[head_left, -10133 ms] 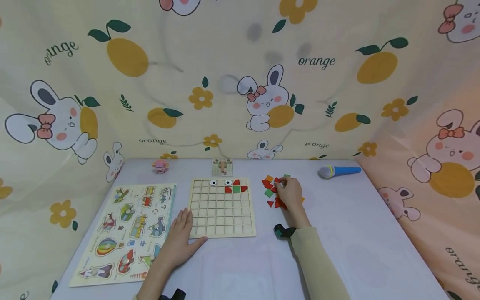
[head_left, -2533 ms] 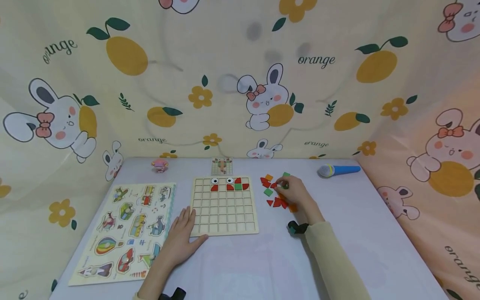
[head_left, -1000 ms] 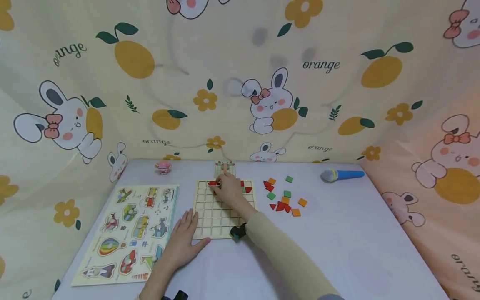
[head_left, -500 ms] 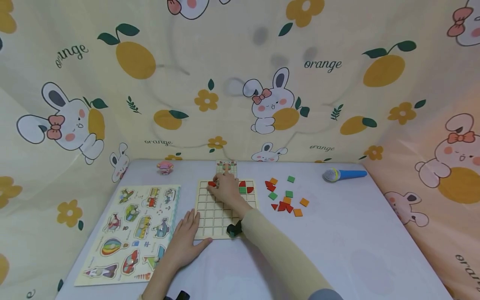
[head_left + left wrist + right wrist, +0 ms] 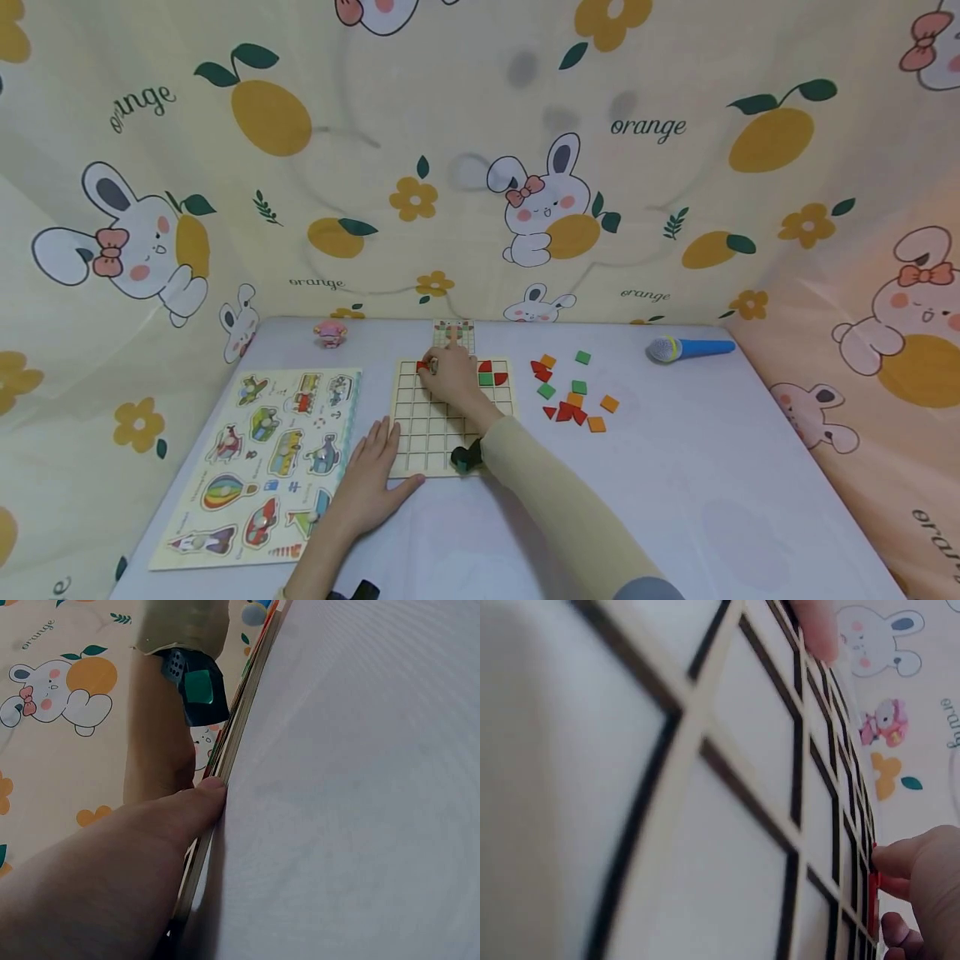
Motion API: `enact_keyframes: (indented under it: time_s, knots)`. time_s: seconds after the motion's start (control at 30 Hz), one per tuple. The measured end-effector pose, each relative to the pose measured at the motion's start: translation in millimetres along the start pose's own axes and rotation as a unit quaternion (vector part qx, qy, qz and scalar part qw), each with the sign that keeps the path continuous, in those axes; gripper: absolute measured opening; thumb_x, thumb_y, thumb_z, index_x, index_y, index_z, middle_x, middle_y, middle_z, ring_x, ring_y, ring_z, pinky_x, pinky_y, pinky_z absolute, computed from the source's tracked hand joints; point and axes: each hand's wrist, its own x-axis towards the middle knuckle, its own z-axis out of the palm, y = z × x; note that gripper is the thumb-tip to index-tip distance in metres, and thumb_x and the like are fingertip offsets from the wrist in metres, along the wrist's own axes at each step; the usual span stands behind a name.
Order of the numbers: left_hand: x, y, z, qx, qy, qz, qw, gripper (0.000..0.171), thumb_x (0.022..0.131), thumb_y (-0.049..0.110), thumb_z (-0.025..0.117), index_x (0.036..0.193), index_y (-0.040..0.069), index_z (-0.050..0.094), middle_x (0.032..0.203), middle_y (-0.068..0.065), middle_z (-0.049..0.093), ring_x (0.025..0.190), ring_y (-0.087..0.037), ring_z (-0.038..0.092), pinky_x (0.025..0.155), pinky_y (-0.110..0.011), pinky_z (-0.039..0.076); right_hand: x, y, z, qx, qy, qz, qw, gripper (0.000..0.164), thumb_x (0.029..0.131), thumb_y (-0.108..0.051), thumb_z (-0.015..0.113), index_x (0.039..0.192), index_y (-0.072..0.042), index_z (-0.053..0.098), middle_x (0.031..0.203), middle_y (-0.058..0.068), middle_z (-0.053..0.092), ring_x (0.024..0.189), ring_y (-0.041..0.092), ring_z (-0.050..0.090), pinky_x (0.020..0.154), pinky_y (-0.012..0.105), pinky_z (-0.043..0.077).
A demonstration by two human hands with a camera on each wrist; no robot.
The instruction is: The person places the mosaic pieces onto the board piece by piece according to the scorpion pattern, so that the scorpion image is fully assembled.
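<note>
My right hand (image 5: 453, 377) is over the far rows of the gridded wooden board (image 5: 427, 446). Its thumb and fingers pinch a red tile (image 5: 422, 367) in the top row, next to a round eye tile (image 5: 432, 365) partly covered by the fingers. In the right wrist view, the same red tile (image 5: 874, 900) shows at the thumb tip, its full outline hidden. A green square (image 5: 486, 379) and red rounded tiles sit right of the hand. My left hand (image 5: 369, 483) lies with fingers extended on the board's left edge, thumb along its near edge (image 5: 210, 796).
Loose red, green and orange tiles (image 5: 596, 425) are scattered right of the board. A small pattern card (image 5: 465, 342) lies behind it. Left is a vehicle picture puzzle (image 5: 247, 458); a pink figurine (image 5: 330, 333) and blue microphone (image 5: 693, 348) stand farther back.
My right hand has moved left from the loose tiles to the board's top row, bringing a red tile. Earlier, another red tile appeared under the left eye tile. My left hand stays put.
</note>
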Motion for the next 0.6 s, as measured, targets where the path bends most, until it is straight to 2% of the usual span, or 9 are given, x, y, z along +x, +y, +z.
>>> enact_keyframes:
  time_s: [0.27, 0.47, 0.6]
  knots:
    - [-1.0, -0.4, 0.6, -0.002, -0.005, 0.0, 1.0, 0.099, 0.098, 0.056, 0.068, 0.165, -0.004, 0.028, 0.174, -0.025, 0.018, 0.163, -0.042, 0.011, 0.131, -0.06, 0.015, -3, -6, -2, -0.023, -0.003, 0.014, 1.0, 0.019, 0.1, -0.031, 0.073, 0.109, -0.018, 0.082, 0.168, 0.029, 0.032, 0.136, 0.047, 0.055, 0.093, 0.057, 0.048]
    - [-1.5, -2.0, 0.6, 0.004, -0.006, -0.005, 1.0, 0.099, 0.098, 0.058, 0.067, 0.165, -0.003, 0.027, 0.174, -0.024, 0.017, 0.163, -0.042, 0.011, 0.131, -0.059, 0.015, -2, -12, -7, -0.04, -0.025, 0.025, 0.999, 0.022, 0.101, -0.031, 0.071, 0.116, -0.017, 0.08, 0.17, 0.027, 0.03, 0.137, 0.048, 0.054, 0.1, 0.063, 0.049]
    - [0.0, -1.9, 0.7, 0.001, -0.006, -0.006, 1.0, 0.099, 0.099, 0.058, 0.067, 0.166, -0.002, 0.026, 0.175, -0.024, 0.016, 0.163, -0.041, 0.01, 0.131, -0.059, 0.014, -3, -12, -17, -0.014, -0.024, 0.033, 0.999, 0.028, 0.102, -0.03, 0.07, 0.123, -0.013, 0.075, 0.149, 0.02, 0.061, 0.131, 0.044, 0.059, 0.101, 0.066, 0.049]
